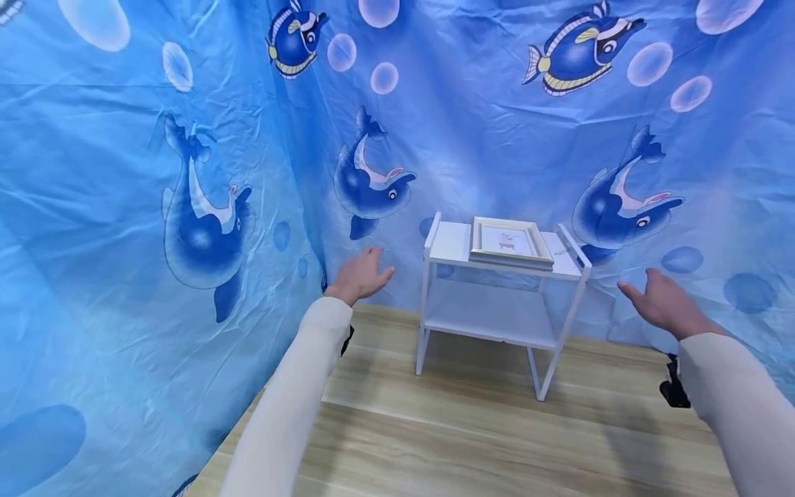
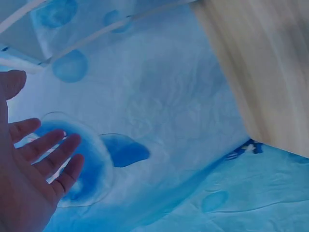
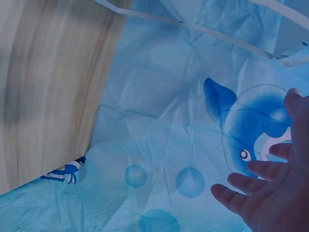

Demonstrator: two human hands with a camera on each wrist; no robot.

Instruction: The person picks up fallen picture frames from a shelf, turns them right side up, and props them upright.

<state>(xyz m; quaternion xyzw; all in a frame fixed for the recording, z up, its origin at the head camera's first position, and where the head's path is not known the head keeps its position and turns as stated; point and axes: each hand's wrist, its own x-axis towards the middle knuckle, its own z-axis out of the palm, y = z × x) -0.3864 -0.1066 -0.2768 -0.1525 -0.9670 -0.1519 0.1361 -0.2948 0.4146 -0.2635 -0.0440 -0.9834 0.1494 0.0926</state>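
A picture frame (image 1: 509,241) with a pale gold border lies flat on the top shelf of a small white two-tier stand (image 1: 491,314). It shows a small pinkish drawing on white. My left hand (image 1: 361,275) reaches out to the left of the stand, apart from it, fingers spread and holding nothing. On the other side, my right hand (image 1: 667,304) is held in the air right of the stand, likewise without anything in it. Both wrist views show the left palm (image 2: 34,179) and right palm (image 3: 275,193) with fingers loosely extended.
Blue curtains (image 1: 472,138) printed with dolphins, fish and bubbles hang behind the stand and along the left side. Light wood-look flooring (image 1: 472,428) lies under the stand. The stand's lower shelf (image 1: 491,310) sits below the top, between thin white legs.
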